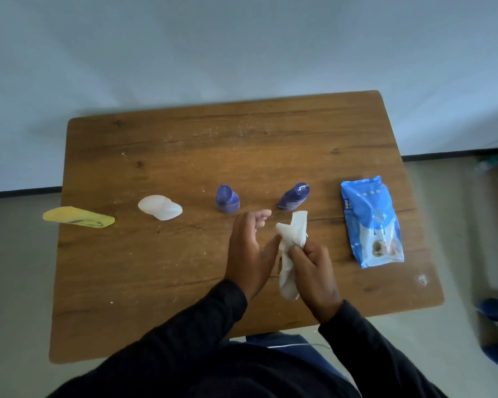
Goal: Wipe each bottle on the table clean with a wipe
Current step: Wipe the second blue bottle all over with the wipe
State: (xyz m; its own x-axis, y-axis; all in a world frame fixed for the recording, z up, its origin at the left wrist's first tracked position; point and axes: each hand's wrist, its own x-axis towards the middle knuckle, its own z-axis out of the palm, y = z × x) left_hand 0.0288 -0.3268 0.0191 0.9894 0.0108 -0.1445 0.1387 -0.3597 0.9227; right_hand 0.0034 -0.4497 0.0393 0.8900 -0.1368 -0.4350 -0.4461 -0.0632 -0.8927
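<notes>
White wipe (292, 242) is pinched by right hand (314, 271) mid-frame, left hand (249, 248) open; best bunched up before the nearest purple bottle (293, 196) gets rubbed.

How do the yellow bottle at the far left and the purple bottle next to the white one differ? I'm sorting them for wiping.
The flat yellow plastic bottle lies on its side; the small purple plastic bottle stands upright. The yellow one juts past the left edge of the wooden table, while the purple one sits near the middle. The yellow one looks longer; the purple one is squat with a cap on top. Neither is touched by a hand.
</notes>
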